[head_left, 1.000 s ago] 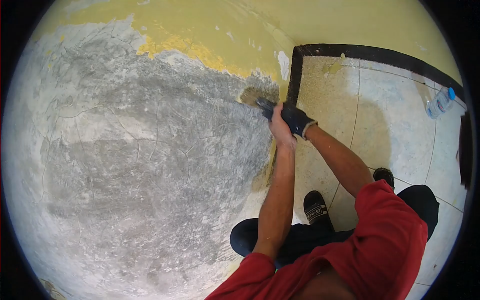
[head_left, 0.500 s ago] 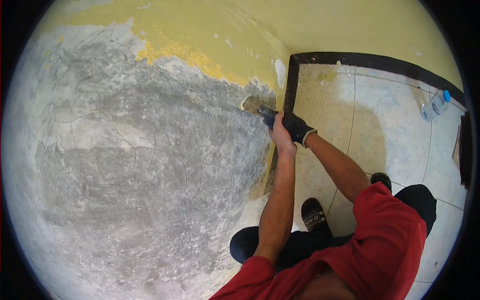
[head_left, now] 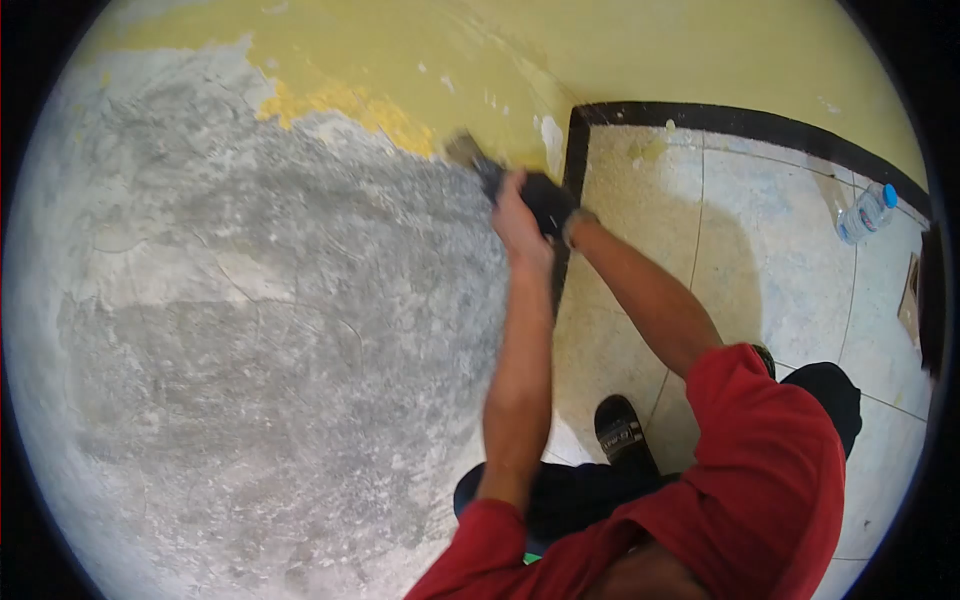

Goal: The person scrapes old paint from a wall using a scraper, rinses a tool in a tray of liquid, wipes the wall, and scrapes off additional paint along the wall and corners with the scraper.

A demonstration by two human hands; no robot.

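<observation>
My right hand (head_left: 548, 205), in a black glove, is closed around the handle of a scraper (head_left: 464, 150). Its blade is smeared by motion and lies against the wall where the yellow paint (head_left: 375, 115) meets the bared grey plaster (head_left: 330, 230). Bare and ungloved, my left hand (head_left: 519, 222) presses against the glove and the handle, its fingers closed and partly hidden. Both hands are near the corner, above the dark skirting.
Black skirting (head_left: 760, 127) runs along the foot of the yellow wall. On the tiled floor a clear plastic bottle (head_left: 866, 215) with a blue cap lies tilted at the right. A slippered foot (head_left: 620, 425) stands below my arms.
Both hands and the scraper have moved up and to the left along the wall, from near the corner to the paint edge. The view has shifted slightly.
</observation>
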